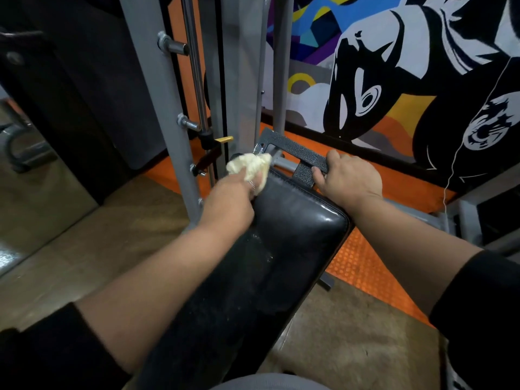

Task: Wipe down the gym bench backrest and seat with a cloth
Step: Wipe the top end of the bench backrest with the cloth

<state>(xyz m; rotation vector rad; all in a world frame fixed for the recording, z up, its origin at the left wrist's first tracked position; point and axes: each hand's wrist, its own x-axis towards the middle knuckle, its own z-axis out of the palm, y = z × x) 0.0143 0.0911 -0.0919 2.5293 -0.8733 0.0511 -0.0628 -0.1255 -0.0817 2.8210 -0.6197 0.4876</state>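
A black padded bench pad [284,235] runs from the bottom centre up to the middle of the head view, shiny and streaked with white specks. My left hand [229,204] grips a crumpled pale yellow cloth [250,167] and presses it against the pad's far left corner. My right hand [347,178] is closed around the black textured metal bracket [295,152] just beyond the pad's far end. Both forearms stretch over the pad, with black sleeves at the elbows.
A grey metal rack upright [168,114] with chrome pegs and a guide rod stands just left of the cloth. An orange studded floor mat [363,266] lies to the right, with a painted mural wall [394,66] behind. Brown flooring surrounds the bench.
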